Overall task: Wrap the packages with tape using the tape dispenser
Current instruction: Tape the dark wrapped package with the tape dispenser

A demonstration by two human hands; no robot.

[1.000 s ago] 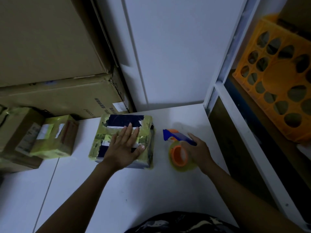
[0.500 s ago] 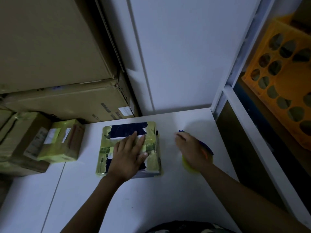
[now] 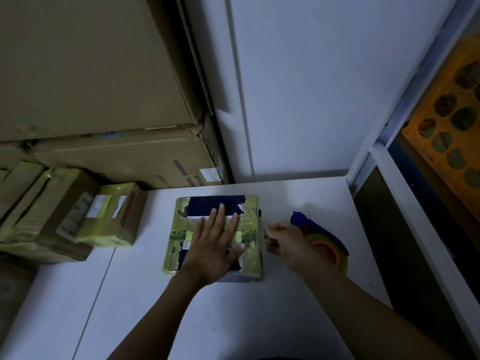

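Since half a second ago my right hand (image 3: pixel 288 245) has come off the tape dispenser (image 3: pixel 324 242) and drifted left toward the package (image 3: pixel 249 216). The dispenser's blue handle and orange hub now show behind the knuckles, resting on the bench (image 3: pixel 259 320) just right of the hand. The right fingers (image 3: pixel 270 229) are curled and pinched together beside the package's right edge; whether they hold a tape end I cannot tell. My left hand (image 3: pixel 213 248) lies flat and spread on top of the package, pinning it mid-bench. I judge I'm between passes: one band laid, the tape end being dealt with. Next I'd need to retake the dispenser and turn the package for an uncovered side.
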